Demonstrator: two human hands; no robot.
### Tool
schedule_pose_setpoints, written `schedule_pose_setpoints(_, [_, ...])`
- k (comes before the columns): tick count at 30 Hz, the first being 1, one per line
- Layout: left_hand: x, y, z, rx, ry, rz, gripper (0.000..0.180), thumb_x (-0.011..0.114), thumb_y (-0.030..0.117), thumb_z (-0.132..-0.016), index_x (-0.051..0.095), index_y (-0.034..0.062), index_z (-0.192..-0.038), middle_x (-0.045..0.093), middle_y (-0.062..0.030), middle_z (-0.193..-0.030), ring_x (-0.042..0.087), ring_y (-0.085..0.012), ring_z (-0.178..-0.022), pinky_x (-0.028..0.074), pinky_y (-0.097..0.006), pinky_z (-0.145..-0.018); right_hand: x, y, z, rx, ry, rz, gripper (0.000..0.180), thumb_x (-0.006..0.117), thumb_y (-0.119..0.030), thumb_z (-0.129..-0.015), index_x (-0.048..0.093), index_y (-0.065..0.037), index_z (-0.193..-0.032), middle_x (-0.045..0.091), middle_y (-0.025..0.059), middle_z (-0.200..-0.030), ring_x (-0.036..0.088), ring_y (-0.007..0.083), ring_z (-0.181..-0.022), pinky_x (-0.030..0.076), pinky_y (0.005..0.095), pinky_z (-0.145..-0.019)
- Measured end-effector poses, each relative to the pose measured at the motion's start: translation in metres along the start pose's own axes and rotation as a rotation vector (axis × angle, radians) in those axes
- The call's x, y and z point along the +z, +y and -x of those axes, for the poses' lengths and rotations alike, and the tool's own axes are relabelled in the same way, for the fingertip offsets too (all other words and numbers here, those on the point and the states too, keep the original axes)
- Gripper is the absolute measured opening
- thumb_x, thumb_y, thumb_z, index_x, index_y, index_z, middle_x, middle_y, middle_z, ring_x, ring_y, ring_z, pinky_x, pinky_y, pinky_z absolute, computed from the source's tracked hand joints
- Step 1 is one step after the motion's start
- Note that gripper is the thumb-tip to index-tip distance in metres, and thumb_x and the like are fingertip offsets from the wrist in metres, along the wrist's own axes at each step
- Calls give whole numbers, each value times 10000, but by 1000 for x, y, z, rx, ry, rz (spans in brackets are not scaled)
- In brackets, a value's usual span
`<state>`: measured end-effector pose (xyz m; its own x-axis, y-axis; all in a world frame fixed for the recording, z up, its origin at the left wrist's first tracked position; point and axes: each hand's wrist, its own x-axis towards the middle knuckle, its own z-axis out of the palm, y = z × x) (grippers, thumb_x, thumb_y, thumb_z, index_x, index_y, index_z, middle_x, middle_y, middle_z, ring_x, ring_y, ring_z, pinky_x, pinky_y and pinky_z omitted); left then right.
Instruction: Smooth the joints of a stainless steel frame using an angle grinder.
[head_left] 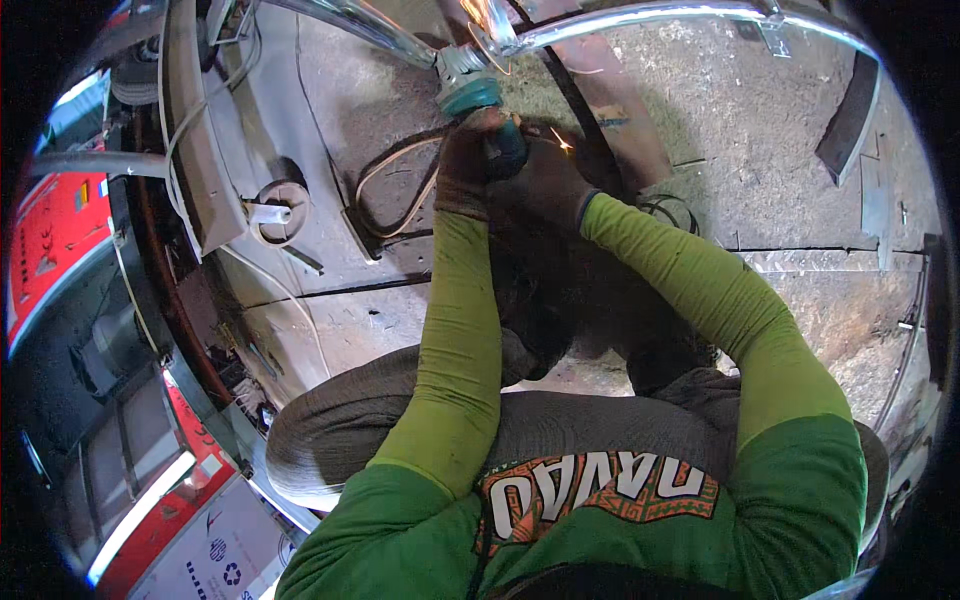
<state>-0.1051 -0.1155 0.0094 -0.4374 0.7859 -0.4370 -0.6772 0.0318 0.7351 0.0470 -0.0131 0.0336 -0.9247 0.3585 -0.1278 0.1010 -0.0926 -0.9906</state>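
A teal angle grinder [470, 95] with a metal head is at the top middle, its head against the shiny metal pipe frame [640, 28]. Orange sparks [487, 18] fly off where they meet. My left hand [465, 160], in a dark glove, is closed around the grinder's body. Beside it, my right hand [555, 185], also dark-gloved, is closed at the grinder's rear end; its fingers lie mostly in shadow. One bright spark shows just above the right hand. The grinder's disc is hard to make out in the glare.
A looped cable [395, 205] lies on the floor left of my hands. Further left are a round spool-like piece [283, 213] and a long metal channel [200, 130]. A dark curved metal strip [848, 120] lies at the right. Red-and-white printed boxes [65, 235] stand at the left edge.
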Motion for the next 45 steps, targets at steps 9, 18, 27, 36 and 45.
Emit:
schedule_pose_setpoints(9, [-28,-22,4,41,49,-200,222,637,157,-852,647,7,-1016,674,-81,-949,650,-208,-872,528,-339,-809,1,21,2,69,-87,-14,429,799,-243,-664,652,-26,-1003,689,121,-897,658,207,-851,521,376,-788])
schedule_pose_setpoints(18, [-4,-32,6,70,235,-216,184,589,175,-895,687,45,-982,679,-45,-933,634,-164,-865,504,-309,-826,-14,23,4,85,-142,46,523,808,-321,-642,644,-11,-1030,693,165,-944,667,263,-901,520,390,-812])
schedule_pose_setpoints(27, [-19,-39,12,214,182,-133,226,599,194,-910,677,22,-1035,680,-66,-996,637,-180,-935,503,-333,-875,-9,25,0,84,-123,176,579,819,-385,-620,646,-10,-1026,684,218,-951,671,366,-918,523,445,-813])
schedule_pose_setpoints(36, [-1,-24,7,115,189,-59,196,615,145,-906,675,25,-1049,697,-93,-988,671,-223,-897,566,-382,-776,-12,24,1,6,-44,-52,534,817,-331,-607,658,-5,-999,700,170,-934,679,259,-888,522,401,-827])
schedule_pose_setpoints(45, [15,-51,5,163,-148,-50,229,571,156,-927,639,10,-1091,677,-104,-1076,641,-256,-1014,518,-370,-913,-11,57,8,68,-43,-140,595,828,-343,-631,624,5,-1068,685,191,-1004,657,285,-963,503,389,-872])
